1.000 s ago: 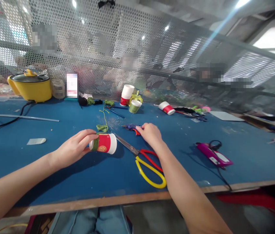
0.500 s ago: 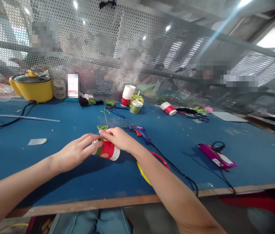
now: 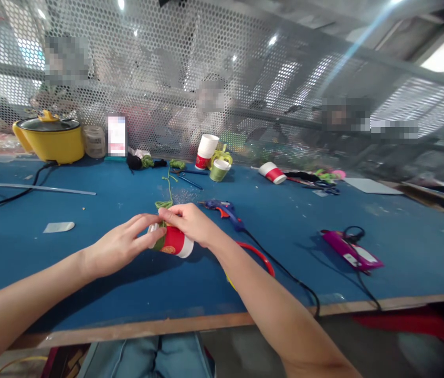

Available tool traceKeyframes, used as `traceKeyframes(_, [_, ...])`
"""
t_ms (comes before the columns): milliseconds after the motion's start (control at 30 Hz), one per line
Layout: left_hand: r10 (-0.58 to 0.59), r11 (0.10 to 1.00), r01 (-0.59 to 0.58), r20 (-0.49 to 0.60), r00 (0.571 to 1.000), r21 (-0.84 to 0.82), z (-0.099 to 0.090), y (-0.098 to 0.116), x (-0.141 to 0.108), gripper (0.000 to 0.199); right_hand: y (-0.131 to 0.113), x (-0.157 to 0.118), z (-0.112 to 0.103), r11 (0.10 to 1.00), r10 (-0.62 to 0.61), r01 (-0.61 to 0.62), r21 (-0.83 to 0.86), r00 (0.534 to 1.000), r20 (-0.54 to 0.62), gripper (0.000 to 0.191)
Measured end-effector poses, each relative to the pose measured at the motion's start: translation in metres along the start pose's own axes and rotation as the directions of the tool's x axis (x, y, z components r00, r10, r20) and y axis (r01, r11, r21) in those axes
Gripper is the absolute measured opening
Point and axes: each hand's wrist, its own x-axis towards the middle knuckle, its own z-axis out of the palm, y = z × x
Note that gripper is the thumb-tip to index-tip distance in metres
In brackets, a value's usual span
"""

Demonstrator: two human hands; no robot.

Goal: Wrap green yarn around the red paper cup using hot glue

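A red and white paper cup (image 3: 175, 241) lies on its side between my hands, its white end to the right. Green yarn (image 3: 164, 204) is wound round the cup's left part, and a strand runs from it back across the table. My left hand (image 3: 122, 242) grips the cup's left end, fingers on top and thumb side toward the right. My right hand (image 3: 190, 223) reaches over the cup from the right, its thumb and fingertips pressed together at the yarn. Just beyond my right hand lies a blue glue gun (image 3: 222, 208) with an orange trigger.
Red-handled scissors (image 3: 259, 254) lie partly under my right forearm. Farther back stand stacked paper cups (image 3: 207, 149), a green-wrapped cup (image 3: 220, 170) and a yellow electric pot (image 3: 51, 139). A tipped cup (image 3: 272, 172) and a purple power pack (image 3: 351, 249) are to the right.
Both hands keep nearly the same hold on the cup. The view has shifted slightly, and my right forearm now covers more of the scissors' yellow part.
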Motion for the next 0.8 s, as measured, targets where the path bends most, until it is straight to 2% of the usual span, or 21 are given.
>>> traceKeyframes(100, [-0.024, 1.000, 0.024, -0.001, 1.000, -0.018, 0.002, 0.000, -0.002, 0.041, -0.002, 0.001, -0.001, 0.997, 0.015, -0.017, 0.080, 1.000, 0.021, 0.040])
traceKeyframes(267, [-0.052, 0.998, 0.053, 0.031, 0.998, -0.039, 0.003, 0.002, -0.005, 0.044, -0.002, 0.004, -0.004, 0.955, 0.094, -0.113, 0.273, 0.992, 0.081, 0.028])
traceKeyframes(400, [-0.044, 0.998, 0.045, 0.033, 0.999, -0.039, 0.003, 0.002, -0.006, 0.045, -0.004, 0.003, -0.005, 0.951, 0.115, -0.139, 0.277, 0.988, 0.099, 0.019])
traceKeyframes(567, [-0.068, 0.995, 0.069, 0.021, 0.997, -0.072, 0.004, 0.001, -0.004, 0.043, -0.001, 0.001, -0.003, 0.977, 0.012, 0.001, 0.214, 0.998, -0.056, 0.017])
traceKeyframes(700, [-0.088, 0.989, 0.083, -0.032, 0.996, -0.120, 0.004, 0.001, 0.000, 0.034, 0.002, 0.000, 0.003, 0.954, -0.046, 0.096, 0.285, 0.983, -0.177, 0.015])
traceKeyframes(800, [-0.107, 0.984, 0.103, -0.023, 0.994, -0.144, 0.004, 0.001, 0.000, 0.035, 0.005, 0.000, 0.008, 0.953, -0.055, 0.123, 0.278, 0.970, -0.239, 0.014])
